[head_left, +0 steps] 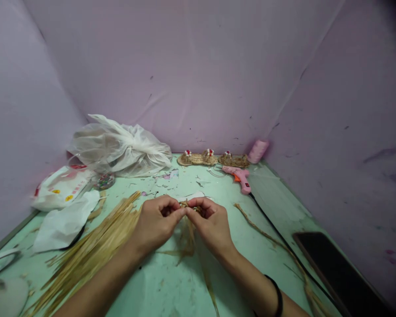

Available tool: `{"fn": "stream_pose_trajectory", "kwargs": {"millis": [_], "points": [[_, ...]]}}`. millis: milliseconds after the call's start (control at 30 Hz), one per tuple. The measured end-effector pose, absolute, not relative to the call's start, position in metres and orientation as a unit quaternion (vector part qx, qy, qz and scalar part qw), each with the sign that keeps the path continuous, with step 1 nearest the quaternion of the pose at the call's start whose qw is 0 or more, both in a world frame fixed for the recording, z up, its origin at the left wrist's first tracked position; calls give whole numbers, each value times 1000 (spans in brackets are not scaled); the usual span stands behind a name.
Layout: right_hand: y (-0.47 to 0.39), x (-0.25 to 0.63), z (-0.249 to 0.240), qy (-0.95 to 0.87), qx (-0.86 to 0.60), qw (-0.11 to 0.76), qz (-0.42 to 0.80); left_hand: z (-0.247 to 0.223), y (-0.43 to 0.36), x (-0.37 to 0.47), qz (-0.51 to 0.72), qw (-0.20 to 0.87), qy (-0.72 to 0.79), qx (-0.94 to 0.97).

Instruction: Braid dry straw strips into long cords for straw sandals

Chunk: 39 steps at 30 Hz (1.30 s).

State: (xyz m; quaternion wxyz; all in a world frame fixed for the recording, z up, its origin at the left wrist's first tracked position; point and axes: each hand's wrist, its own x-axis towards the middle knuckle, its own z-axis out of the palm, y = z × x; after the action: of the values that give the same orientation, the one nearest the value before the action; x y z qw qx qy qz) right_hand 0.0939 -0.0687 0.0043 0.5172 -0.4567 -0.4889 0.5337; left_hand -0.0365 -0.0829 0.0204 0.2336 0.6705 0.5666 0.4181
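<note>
My left hand (160,219) and my right hand (213,222) meet over the middle of the table, thumbs and forefingers pinched together. Between the fingertips is a strip of dried straw (190,237), its loose ends hanging down toward me. The part inside the fingers is mostly hidden. A bundle of dried straw (99,244) lies beside and beneath my left forearm. To the right of my right hand, a twisted straw cord (267,235) runs along the table.
A pink glue gun (236,174) with a black cable lies behind my right hand. Woven straw pieces with beaded flowers (198,159) and a pink thread spool (258,152) line the back wall. A white plastic bag (128,147), a wipes pack (64,187) and a dark phone (336,268) flank the work area.
</note>
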Motion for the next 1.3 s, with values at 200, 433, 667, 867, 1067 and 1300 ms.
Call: {"fn": "stream_pose_trajectory", "kwargs": {"millis": [200,433,667,867,1067,1300], "points": [[-69,95,5,-529,-469,491,509,17,-84,-41,494,200,501,682],[-69,95,-1,-542,-480,472,503,14,-78,-45,557,296,570,527],[-74,96,-2,-589,-460,456,484,21,-67,-57,623,381,544,414],[-70,93,-4,-540,-521,504,427,19,-61,-58,545,510,513,424],[-79,89,-2,-630,-447,460,437,9,-68,-36,445,516,548,485],[-38,129,4,-595,-555,375,445,-14,-26,-35,343,582,576,460]]}}
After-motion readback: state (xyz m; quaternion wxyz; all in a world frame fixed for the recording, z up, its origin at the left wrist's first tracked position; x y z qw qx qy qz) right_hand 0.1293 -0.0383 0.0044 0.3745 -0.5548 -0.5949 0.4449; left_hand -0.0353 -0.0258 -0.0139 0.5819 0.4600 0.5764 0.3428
